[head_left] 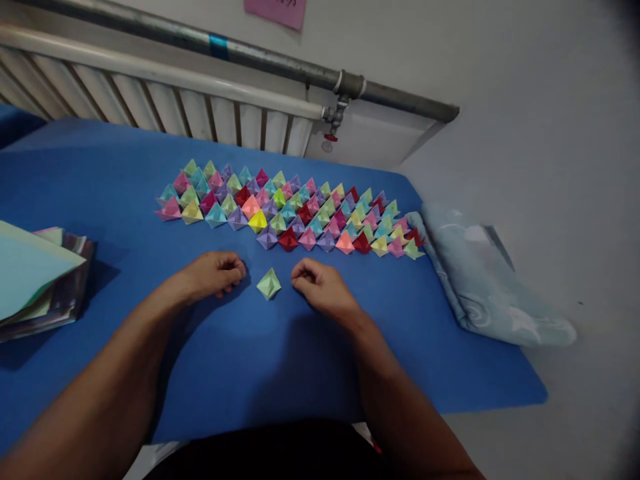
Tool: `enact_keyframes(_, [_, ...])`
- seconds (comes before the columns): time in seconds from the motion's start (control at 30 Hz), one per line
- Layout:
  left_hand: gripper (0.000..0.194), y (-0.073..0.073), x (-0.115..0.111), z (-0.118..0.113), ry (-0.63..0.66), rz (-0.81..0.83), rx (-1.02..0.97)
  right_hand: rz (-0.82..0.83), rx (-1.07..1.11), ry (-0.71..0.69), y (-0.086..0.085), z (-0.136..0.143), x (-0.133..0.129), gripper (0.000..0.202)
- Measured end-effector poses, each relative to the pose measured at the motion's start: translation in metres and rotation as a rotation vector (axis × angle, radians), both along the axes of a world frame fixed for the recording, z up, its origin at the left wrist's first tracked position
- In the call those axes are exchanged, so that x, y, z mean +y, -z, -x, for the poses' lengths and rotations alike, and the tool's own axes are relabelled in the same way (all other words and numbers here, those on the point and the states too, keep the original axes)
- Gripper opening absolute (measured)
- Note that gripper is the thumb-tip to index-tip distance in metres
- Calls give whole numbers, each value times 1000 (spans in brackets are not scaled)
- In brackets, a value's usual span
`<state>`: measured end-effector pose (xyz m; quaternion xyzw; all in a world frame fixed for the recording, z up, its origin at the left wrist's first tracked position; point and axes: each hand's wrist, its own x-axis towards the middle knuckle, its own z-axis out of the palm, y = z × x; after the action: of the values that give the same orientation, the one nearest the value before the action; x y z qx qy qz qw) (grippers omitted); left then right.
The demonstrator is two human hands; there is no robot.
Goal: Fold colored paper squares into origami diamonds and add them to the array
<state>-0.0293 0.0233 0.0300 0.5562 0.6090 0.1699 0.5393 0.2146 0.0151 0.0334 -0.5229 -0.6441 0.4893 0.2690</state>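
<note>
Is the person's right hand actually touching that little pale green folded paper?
Apart. The head view shows a narrow strip of the blue tabletop between the right hand and the pale green folded paper.

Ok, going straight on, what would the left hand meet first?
The left hand would likely meet the pale green, diamond-shaped folded paper, perhaps only grazing it; depth is unclear.

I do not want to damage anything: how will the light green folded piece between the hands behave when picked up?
The light green folded piece looks like paper, so it is probably very light. Its visible creases should keep it fairly stiff, though a hard pinch might crush its points.
</note>
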Motion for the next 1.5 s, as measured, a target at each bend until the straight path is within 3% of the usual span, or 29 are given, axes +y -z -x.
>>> enact_keyframes(0.13, [26,-1,1,0,-40,-15,-12,-254,-114,-186,-9,10,-20,11])
enact_keyframes(0.3, [26,0,0,0,-35,-27,12,-382,-281,-292,-1,18,-29,24])
enact_keyframes(0.43, [18,-6,-9,-9,45,-76,-27,-439,-375,-135,4,9,-18,24])
enact_keyframes(0.53, [11,-12,-21,-22,218,-208,-126,-479,-422,-4,5,-1,-6,18])
enact_keyframes(0.73, [12,-13,-35,-42,330,-488,111,-528,-412,21,7,-5,0,16])
enact_keyframes(1.03, [2,-9,-34,-47,343,-577,290,-576,-391,9,8,-3,0,16])
enact_keyframes(1.5, [14,-9,-33,-39,326,-620,351,-561,-451,-23,5,-4,-1,16])
